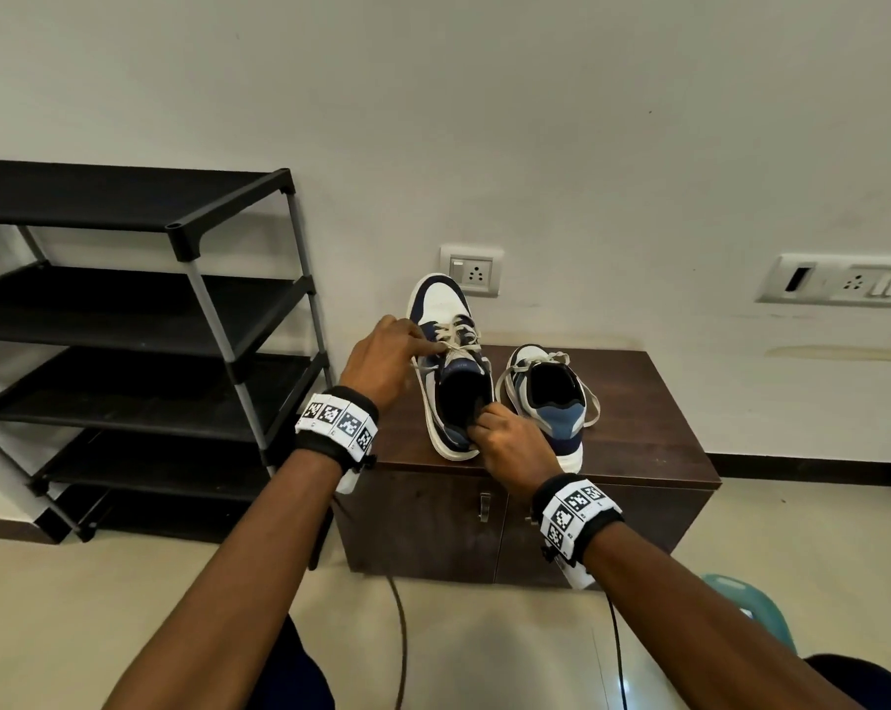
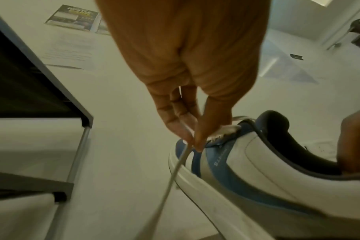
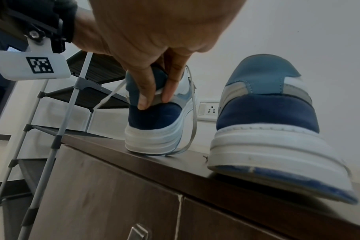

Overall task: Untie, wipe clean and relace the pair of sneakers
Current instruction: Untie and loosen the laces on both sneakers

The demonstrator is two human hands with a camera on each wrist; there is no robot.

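Two white, blue and navy sneakers sit on a dark wooden cabinet (image 1: 638, 402). The left sneaker (image 1: 446, 320) is tipped up on its heel, toe toward the wall. My right hand (image 1: 504, 443) grips its heel collar (image 3: 154, 91), thumb outside and fingers inside. My left hand (image 1: 387, 361) pinches a white lace (image 2: 181, 159) at the eyelets between thumb and forefinger (image 2: 193, 139); the lace trails down past the sole. The right sneaker (image 1: 551, 397) stands flat beside it, heel toward me (image 3: 267, 121), its laces lying loose around the opening.
A black shoe rack (image 1: 141, 320) with grey posts stands just left of the cabinet. Wall sockets (image 1: 471, 271) sit behind the shoes, a switch panel (image 1: 843, 284) farther right. Cables (image 1: 402, 638) hang over the floor, and a teal stool (image 1: 755, 612) is at the lower right.
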